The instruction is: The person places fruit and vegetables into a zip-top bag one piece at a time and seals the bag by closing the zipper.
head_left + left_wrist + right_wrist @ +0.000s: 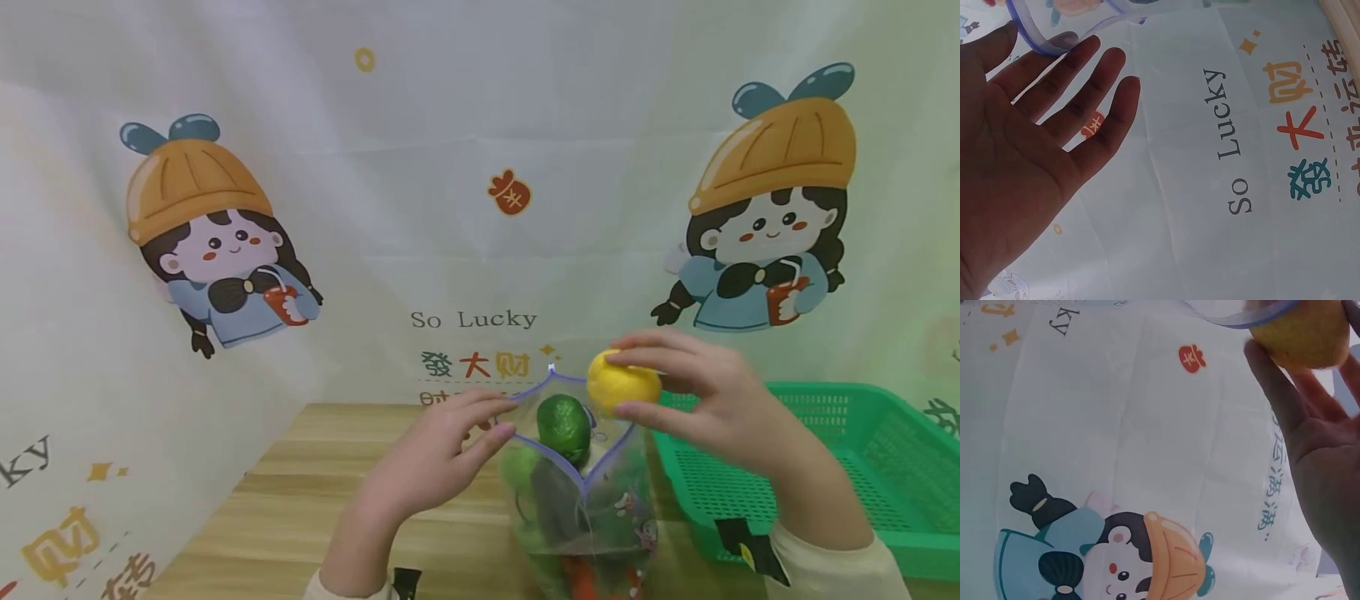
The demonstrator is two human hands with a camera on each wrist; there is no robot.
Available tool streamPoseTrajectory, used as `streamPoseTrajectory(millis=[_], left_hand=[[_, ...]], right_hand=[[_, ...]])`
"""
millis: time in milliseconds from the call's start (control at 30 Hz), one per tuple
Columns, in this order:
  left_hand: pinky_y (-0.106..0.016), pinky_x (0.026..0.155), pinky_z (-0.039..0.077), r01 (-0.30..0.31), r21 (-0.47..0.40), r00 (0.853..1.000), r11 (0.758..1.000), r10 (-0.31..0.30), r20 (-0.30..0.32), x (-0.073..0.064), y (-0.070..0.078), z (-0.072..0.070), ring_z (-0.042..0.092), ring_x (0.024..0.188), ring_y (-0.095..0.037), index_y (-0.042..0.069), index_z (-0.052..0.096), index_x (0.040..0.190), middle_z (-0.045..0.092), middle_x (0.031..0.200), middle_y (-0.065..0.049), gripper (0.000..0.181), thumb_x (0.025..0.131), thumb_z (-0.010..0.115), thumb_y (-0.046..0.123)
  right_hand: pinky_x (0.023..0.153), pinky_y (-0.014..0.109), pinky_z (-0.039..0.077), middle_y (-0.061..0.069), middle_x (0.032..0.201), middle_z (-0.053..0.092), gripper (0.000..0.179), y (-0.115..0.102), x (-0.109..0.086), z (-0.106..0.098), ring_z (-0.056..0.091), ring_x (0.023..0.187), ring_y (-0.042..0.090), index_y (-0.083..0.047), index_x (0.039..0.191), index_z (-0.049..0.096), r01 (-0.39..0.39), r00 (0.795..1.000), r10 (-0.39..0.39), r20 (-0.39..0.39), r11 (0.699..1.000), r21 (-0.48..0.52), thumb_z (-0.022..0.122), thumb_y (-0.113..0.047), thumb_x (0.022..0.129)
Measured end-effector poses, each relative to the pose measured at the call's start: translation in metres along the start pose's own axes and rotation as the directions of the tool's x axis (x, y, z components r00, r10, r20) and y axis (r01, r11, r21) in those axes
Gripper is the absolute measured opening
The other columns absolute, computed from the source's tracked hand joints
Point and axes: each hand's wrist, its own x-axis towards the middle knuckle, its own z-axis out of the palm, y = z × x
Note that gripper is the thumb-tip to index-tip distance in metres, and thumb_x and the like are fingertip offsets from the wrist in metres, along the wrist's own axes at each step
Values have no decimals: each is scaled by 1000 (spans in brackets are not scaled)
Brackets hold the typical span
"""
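A clear zip bag [600,525] with a purple-blue rim stands on the table, its mouth spread wide. A glossy dark green fruit or vegetable [564,425] shows in the mouth; light green, dark and red items lie lower, blurred by the film. My left hand [442,454] touches the bag's left rim with thumb and fingertips, which stand apart; in the left wrist view the rim [1038,47] crosses the index finger. My right hand [712,400] pinches a yellow lemon [621,385] between thumb and fingers, at the right side of the bag's mouth.
Right of the bag sits a green plastic basket [832,533] with mesh walls, partly behind my right forearm. The wood-grain table [285,500] extends to the left. A printed white cloth [465,100] with cartoon figures hangs behind and at the sides.
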Motion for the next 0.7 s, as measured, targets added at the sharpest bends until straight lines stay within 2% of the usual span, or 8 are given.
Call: streamPoseTrajectory(millis=[167, 300, 333, 433, 500, 567, 700], left_hand=[[-48, 102, 59, 8, 3, 1000, 1000, -8, 4, -2, 0, -1, 69, 116, -17, 13, 65, 146, 65, 148, -4, 44, 113, 51, 39], [-48, 103, 58, 19, 5, 1000, 1000, -19, 5, -3, 1, -2, 69, 116, -16, 14, 64, 146, 64, 148, -3, 44, 113, 52, 40], [-48, 104, 58, 24, 6, 1000, 1000, -24, 5, -3, 1, -2, 69, 117, -16, 14, 64, 146, 64, 149, -3, 44, 113, 53, 40], [-48, 106, 57, 25, 7, 1000, 1000, -25, 1, -3, 2, -2, 69, 117, -15, 14, 64, 146, 64, 149, -3, 43, 112, 55, 38], [-48, 106, 57, 19, 5, 1000, 1000, -19, 2, -2, 2, -2, 69, 117, -16, 13, 64, 146, 64, 149, -3, 43, 112, 55, 37], [-48, 105, 58, 11, 5, 1000, 1000, -11, 3, -1, 3, -2, 69, 117, -16, 13, 65, 146, 65, 148, -3, 43, 112, 55, 38], [-47, 104, 58, 4, 7, 1000, 1000, -4, 5, -1, 2, -1, 68, 117, -16, 15, 65, 146, 65, 147, -2, 43, 113, 53, 39]], right_hand=[[102, 8, 52, 9, 130, 77, 59, 1, -1, 8, 73, 122, 15, -14, 129, 75, 40, 996, -36, 78, 998, -46, 95, -5, 74], [99, 12, 56, 6, 132, 76, 51, 1, 0, 13, 74, 121, 23, -16, 127, 76, 10, 990, 4, 139, 995, -97, 93, -10, 79], [96, 15, 59, 4, 131, 76, 47, 1, 1, 14, 74, 119, 23, -17, 124, 76, 0, 987, 17, 159, 994, -106, 92, -11, 81], [105, 41, 61, -7, 120, 79, 27, 0, 0, 14, 75, 116, 20, -23, 111, 80, -35, 975, 63, 212, 991, -132, 88, -13, 87], [112, 58, 53, -14, 110, 80, 13, -1, -1, 11, 75, 116, 20, -26, 102, 80, -66, 965, 97, 245, 989, -133, 84, -18, 93], [117, 71, 39, -16, 107, 80, 6, -3, -3, 9, 74, 119, 23, -29, 97, 80, -101, 951, 136, 276, 986, -136, 80, -23, 96], [122, 74, 31, -18, 109, 79, 4, -10, -3, 8, 75, 118, 18, -34, 98, 79, -157, 922, 193, 334, 979, -134, 76, -32, 100]])
